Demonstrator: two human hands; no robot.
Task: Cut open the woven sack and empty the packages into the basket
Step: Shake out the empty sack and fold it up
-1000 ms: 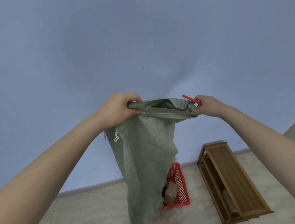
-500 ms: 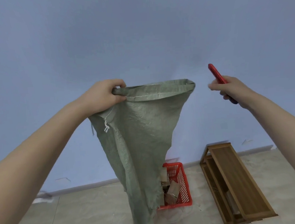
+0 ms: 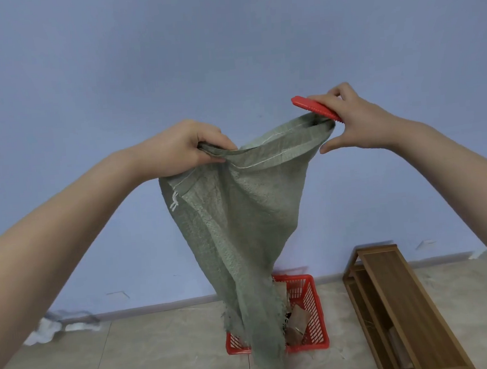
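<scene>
Sack (image 3: 240,228) hangs frayed end down in front of the basket (image 3: 314,309), which holds packages (image 3: 299,321). Left hand (image 3: 175,149) grips its hem; right hand (image 3: 354,121) holds a red cutter (image 3: 313,109) and, I think, pinches the hem too.

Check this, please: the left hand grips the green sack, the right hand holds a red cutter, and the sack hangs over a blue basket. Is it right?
The basket is red, not blue; the head view shows it. The rest stands: the left hand grips the green sack, the right hand holds the red cutter, and the sack hangs over it.
</scene>
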